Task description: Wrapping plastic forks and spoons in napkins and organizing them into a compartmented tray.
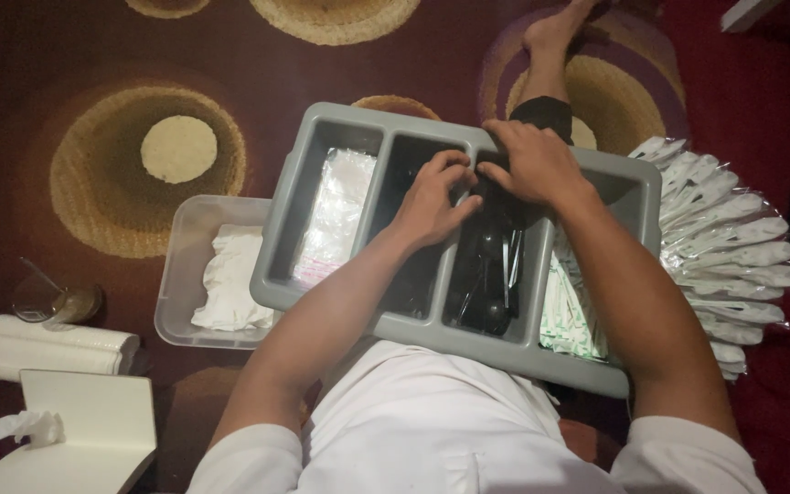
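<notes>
Head view: grey tray (340, 119) rests on the person's lap, its long axis running left to right and tilted a little, right end lower. Its left compartment holds clear packets (336, 215); the next one is dark and looks near empty; black spoons (489, 274) lie in the third, handles pointing away from the person, along the compartment; white sachets (564, 316) fill the right one. Left hand (432, 201) and right hand (532, 165) meet over the far end of the spoon compartment, fingers curled together; whether they clamp anything cannot be told. Judged, sorting is well along. Wrapped cutlery packs (733, 247) are fanned right of the tray.
</notes>
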